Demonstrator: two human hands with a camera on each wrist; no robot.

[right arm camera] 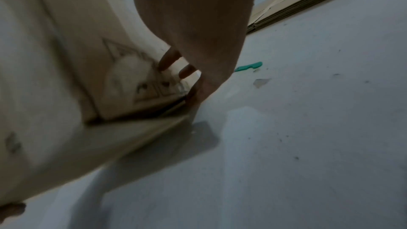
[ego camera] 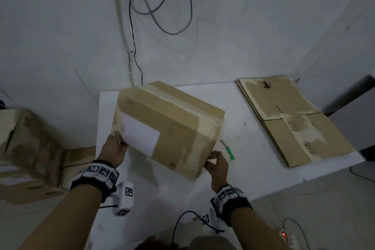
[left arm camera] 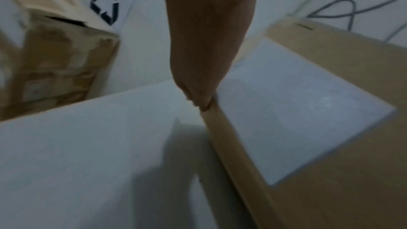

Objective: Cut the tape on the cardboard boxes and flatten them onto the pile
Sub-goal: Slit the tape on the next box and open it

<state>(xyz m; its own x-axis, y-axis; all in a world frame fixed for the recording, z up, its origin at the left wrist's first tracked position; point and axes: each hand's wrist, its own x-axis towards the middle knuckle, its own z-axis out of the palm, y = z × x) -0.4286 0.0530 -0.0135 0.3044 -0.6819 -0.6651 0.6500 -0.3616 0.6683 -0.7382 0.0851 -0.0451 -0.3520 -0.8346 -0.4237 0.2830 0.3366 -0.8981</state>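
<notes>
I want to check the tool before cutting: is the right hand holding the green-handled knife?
No, the green-handled knife lies alone on the white table, while the right hand grips the taped brown cardboard box.

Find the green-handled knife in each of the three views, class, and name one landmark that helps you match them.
Head view: green-handled knife lies on the table, right of the taped box.
Left wrist view: not in it.
Right wrist view: right of centre, beyond the right hand.
Shared landmark: the taped box.
</notes>
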